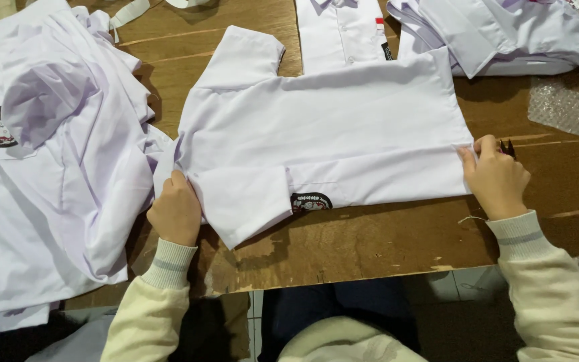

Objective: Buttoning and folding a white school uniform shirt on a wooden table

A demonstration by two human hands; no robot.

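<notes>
Both hands work at opposite ends of a folded white short-sleeved cotton shirt (330, 134) lying flat across the middle of a worn brown wooden table (370, 241).

Seen from the head camera, the left hand (175, 211) sits at the shirt's left end, near the sleeve fold, knuckles up and fingers curled, pinching the cloth edge where it bunches. Its cream knitted sleeve with a grey-striped cuff (169, 265) comes up from the near edge. The right hand (497, 175) is at the shirt's right end, fingers pressed together on the hem corner, gripping the fabric; a small dark object shows just behind its knuckles, too hidden to identify. A loose pale thread lies on the table just beside the right wrist.

On the shirt's near edge, a round dark embroidered badge (311, 202) peeks out from under the fold. One sleeve of the shirt points to the far left, another flap hangs toward the near side.

To the left, a large heap of matching white shirts (55, 181) covers the table's left part, touching the folded shirt's left end; one carries a similar dark badge. At the far side, another white buttoned shirt (340, 30) lies partly beneath the folded one. At the far right, more white shirts are stacked (497, 33), and a piece of clear bubble wrap (567, 107) rests near them, well apart from the right hand.
</notes>
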